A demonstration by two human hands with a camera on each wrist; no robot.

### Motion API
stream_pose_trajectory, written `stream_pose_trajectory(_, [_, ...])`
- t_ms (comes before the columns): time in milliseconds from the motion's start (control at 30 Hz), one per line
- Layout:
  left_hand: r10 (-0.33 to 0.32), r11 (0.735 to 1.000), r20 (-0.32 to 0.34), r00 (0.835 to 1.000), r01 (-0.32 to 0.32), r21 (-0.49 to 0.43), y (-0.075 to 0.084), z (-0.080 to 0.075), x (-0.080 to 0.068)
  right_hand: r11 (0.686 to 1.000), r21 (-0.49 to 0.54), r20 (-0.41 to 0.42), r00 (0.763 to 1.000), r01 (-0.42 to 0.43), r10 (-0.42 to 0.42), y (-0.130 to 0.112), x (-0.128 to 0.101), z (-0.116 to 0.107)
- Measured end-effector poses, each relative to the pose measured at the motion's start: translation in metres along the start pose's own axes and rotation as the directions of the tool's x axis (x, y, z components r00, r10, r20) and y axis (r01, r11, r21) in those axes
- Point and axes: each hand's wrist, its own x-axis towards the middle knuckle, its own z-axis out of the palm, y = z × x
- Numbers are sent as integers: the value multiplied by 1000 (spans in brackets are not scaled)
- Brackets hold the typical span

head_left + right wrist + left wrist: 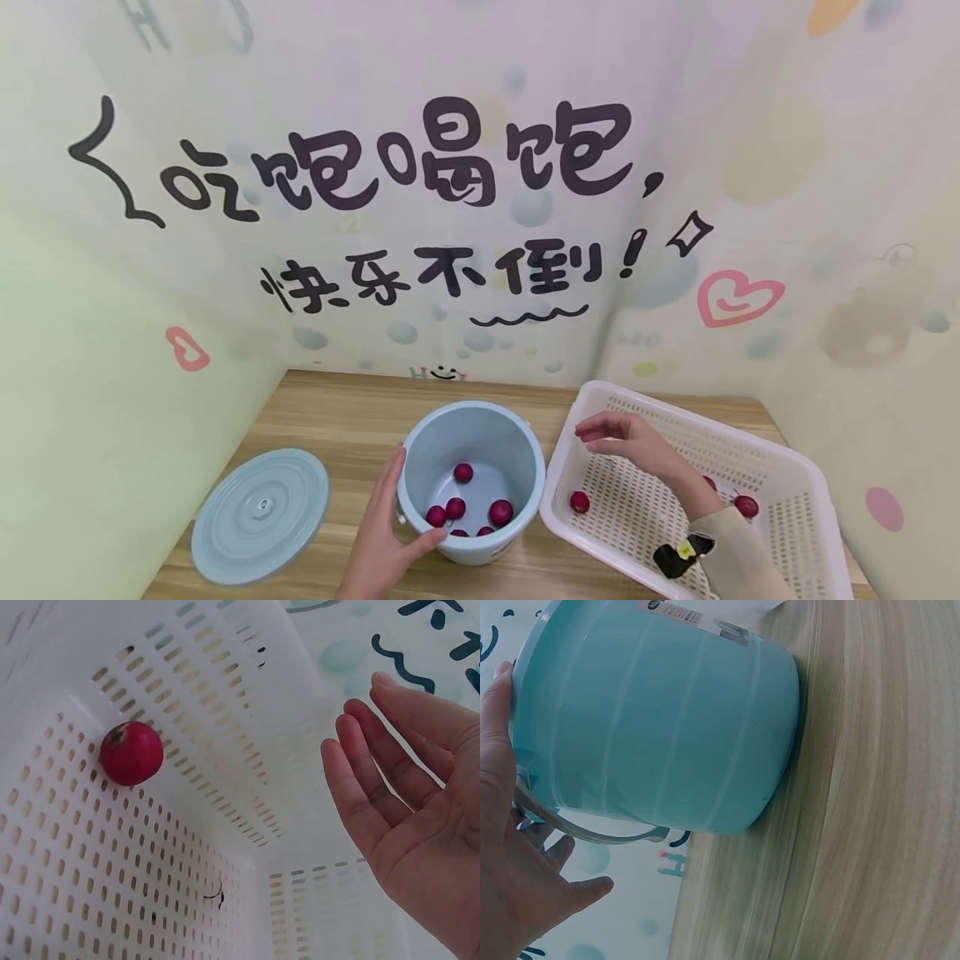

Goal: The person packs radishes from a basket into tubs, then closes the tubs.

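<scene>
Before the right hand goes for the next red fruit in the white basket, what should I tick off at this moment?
1. Right hand free to grasp: ok, its fingers are straight and hold nothing.
2. Fruit within reach: ok, a red fruit lies loose on the floor of the basket, apart from the hand.
3. Bucket steadied: ok, the left hand rests against its outer wall.
4. Bucket mouth clear: ok, the lid lies on the table, off to the side.
5. Room in the bucket: ok, only a few fruits cover its bottom.
6. Fruits left in the basket: cannot tell the count, the forearm hides part of it.
</scene>
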Motion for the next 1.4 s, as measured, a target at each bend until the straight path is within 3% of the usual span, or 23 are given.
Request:
stream_pose_trajectory(133, [7, 1000, 0, 1000, -7, 6, -1, 1, 0, 1000, -11, 19, 1000, -10, 10, 7, -1, 0])
stream_pose_trajectory(633, [17, 1000, -5, 1000, -17, 6, -1, 2, 1, 999, -43, 213, 977, -18, 27, 35, 0, -1])
stream_pose_trajectory(1100, [-6, 1000, 1, 1000, 6, 14, -1, 1, 1, 984, -21, 307, 935, -177, 175, 53, -1, 8])
stream_pose_trajectory(1400, [22, 1000, -6, 1000, -22, 22, -2, 1, 1, 979, 3, 360, 913, -205, 190, 58, -1, 12])
